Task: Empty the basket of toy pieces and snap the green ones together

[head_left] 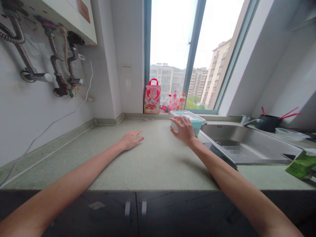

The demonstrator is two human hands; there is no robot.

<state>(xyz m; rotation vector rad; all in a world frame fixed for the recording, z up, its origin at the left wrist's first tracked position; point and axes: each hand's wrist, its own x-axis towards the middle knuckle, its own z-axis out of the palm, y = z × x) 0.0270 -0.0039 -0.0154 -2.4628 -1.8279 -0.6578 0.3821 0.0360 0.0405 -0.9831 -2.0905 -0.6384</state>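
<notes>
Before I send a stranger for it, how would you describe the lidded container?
Find the steel sink. Beside its left edge, partly hidden by the right hand, sits the turquoise container; unlike the bottles behind, it's boxy with a pale lid.

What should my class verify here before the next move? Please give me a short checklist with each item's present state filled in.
1. Left hand holds nothing: ok, palm down, fingers spread at the counter.
2. Right hand is near the plastic box: ok, it overlaps the box in this view.
3. Right hand has a firm hold on the box: cannot tell, contact is unclear.
4. Lid is on the box: ok, it sits on top.
5. Lid is fastened: cannot tell from this view.
6. Pump bottle is out of the hands' way: ok, it stands by the window, behind the box.
</notes>
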